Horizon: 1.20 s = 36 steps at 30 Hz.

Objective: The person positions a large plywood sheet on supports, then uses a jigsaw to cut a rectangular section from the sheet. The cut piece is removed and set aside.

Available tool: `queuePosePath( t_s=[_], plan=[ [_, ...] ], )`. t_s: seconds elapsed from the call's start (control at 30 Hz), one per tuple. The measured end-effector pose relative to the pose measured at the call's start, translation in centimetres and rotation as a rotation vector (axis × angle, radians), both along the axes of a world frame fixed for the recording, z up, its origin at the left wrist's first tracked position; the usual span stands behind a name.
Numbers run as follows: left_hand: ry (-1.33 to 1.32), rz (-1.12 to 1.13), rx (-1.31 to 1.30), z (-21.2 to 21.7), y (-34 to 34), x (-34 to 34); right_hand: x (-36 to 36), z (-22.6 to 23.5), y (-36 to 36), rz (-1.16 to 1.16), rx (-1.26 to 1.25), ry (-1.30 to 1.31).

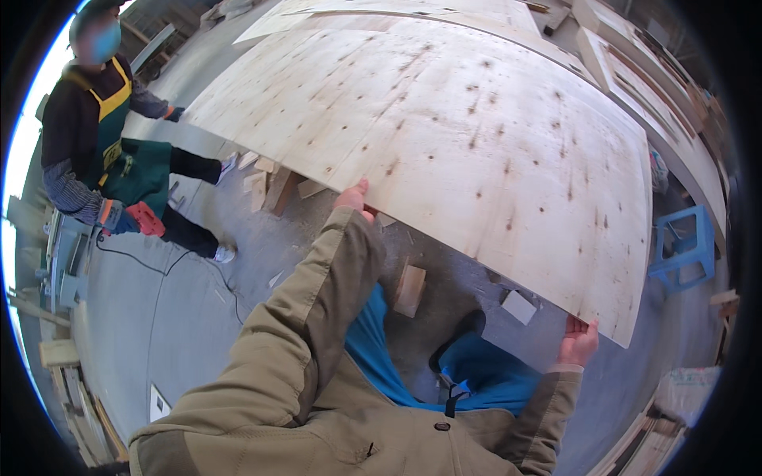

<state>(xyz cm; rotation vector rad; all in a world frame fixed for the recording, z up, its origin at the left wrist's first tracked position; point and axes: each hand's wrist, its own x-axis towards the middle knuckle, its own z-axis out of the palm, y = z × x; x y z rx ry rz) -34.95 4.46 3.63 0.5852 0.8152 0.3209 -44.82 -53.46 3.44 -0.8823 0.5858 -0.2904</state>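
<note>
1. The left grip holds the near edge of the panel, thumb up at its rim.
2. The right grip is also closed on that edge, just beside the panel's near right corner.
3. The panel lies straight ahead of both grips, broad and knotty, spreading away from the person; its near edge slants down from far left to near right.
4. At its left corner is a co-worker's hand; whether it touches, I cannot tell. The co-worker's other hand holds a red tool.
5. Below the near edge, a block and a white square lie near the person's feet.
6. Floor stretches to the left, crossed by a cable.
7. Past the right edge, a blue stool stands close, narrowing the room there.
</note>
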Motion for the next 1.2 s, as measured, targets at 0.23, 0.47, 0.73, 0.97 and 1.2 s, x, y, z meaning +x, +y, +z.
queuePosePath(
  t_s=[0.23,0.47,0.73,0.97,1.2],
  plan=[
    [0.168,-0.16,-0.03,0.4,0.6,-0.7,2.2,-0.7,-0.1,-0.097,0.113,0.168],
    [-0.107,-0.118,-0.167,-1.6,4.2,0.4,3.3,-0.8,-1.3,-0.181,0.171,0.241],
    [0.036,0.013,0.114,-2.8,7.9,1.0,3.5,-2.1,-2.0,-0.182,0.103,0.208],
    [0.031,-0.067,0.054,-3.9,8.6,0.3,3.0,-1.6,-3.4,-0.118,0.118,0.205],
    [0.152,-0.073,0.125,-3.3,9.1,0.3,2.7,-1.7,-3.0,-0.1,0.211,0.214]
  ],
)
